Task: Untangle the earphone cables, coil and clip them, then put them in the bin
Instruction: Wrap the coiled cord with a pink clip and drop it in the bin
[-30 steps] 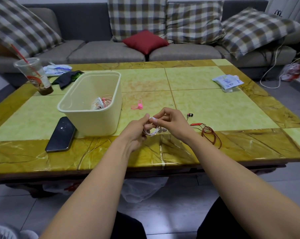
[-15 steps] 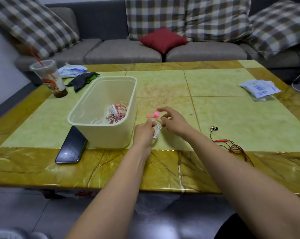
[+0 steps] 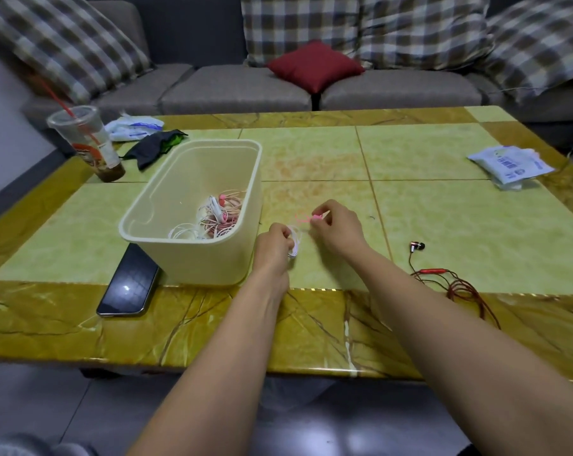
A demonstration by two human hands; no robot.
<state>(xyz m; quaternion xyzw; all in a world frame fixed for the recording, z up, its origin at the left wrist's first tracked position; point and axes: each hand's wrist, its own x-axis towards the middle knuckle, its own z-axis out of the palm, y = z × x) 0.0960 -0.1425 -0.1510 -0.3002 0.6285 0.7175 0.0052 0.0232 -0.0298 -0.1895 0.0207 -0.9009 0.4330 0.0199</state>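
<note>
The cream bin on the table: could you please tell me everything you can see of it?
The bin is a cream, rectangular tub, plastic by its look, with rounded corners and a rolled rim. It is open-topped and stands upright on the table. White earphones and pink earphones lie in its near right corner. A phone lies at its front left corner.

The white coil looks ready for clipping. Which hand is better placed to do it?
The right hand. It pinches the pink clip, close beside the white earphone coil that the left hand grips. A short move should bring clip to coil, and the left hand is occupied.
</note>
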